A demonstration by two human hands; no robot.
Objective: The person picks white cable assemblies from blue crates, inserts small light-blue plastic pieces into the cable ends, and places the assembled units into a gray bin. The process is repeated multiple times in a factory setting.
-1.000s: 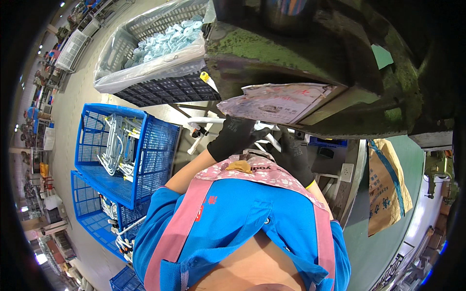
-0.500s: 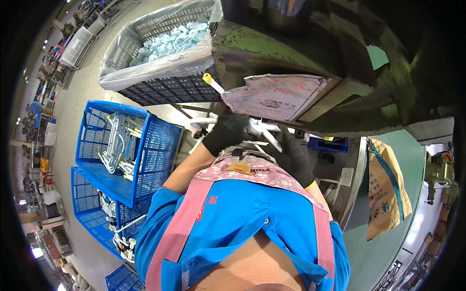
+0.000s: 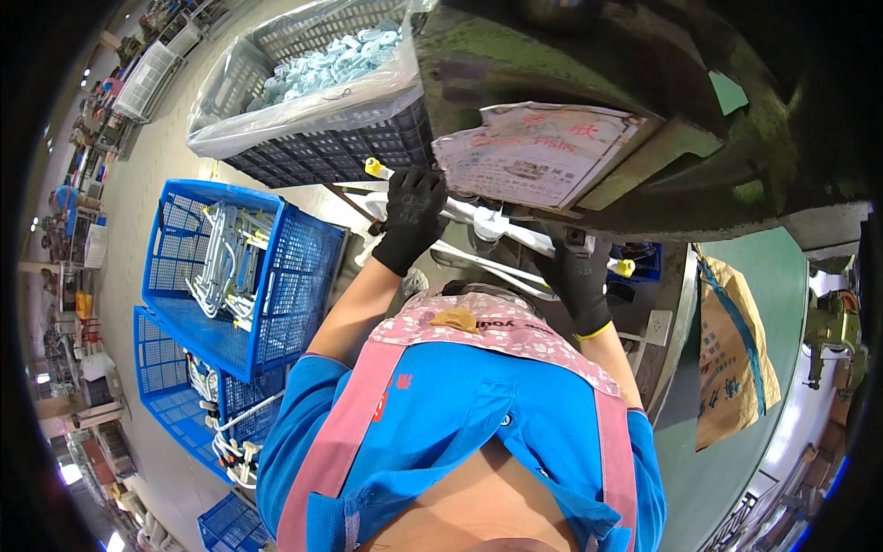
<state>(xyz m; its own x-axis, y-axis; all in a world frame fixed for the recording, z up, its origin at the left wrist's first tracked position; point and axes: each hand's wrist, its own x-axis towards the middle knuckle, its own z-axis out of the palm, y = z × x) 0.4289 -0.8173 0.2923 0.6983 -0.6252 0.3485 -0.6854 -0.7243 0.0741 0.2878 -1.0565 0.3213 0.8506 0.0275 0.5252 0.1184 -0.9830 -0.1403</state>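
Observation:
My left hand (image 3: 414,213), in a black glove, is closed round the left part of a white tubular metal frame (image 3: 524,236). A yellow end piece (image 3: 373,168) sticks out beyond that hand. My right hand (image 3: 578,283), also gloved in black, is closed at the frame's right part, its fingers partly hidden under the machine. Another yellow end piece (image 3: 624,268) shows just past it. Between my hands a pale fitting (image 3: 488,224) sits on the tube, below the green machine (image 3: 570,74). More white tubes (image 3: 487,265) lie lower, nearer my apron.
At the far left stands a black crate (image 3: 340,147), lined with plastic, holding pale blue parts (image 3: 336,64). Stacked blue baskets (image 3: 299,285) with white tube frames are at my left. A torn paper sheet (image 3: 543,152) hangs on the machine. A brown sack (image 3: 731,354) lies on the right.
My hands have moved apart, the left one up and the right one slightly to the right. The white frame between them now shows more fully, stretched slantwise under the machine.

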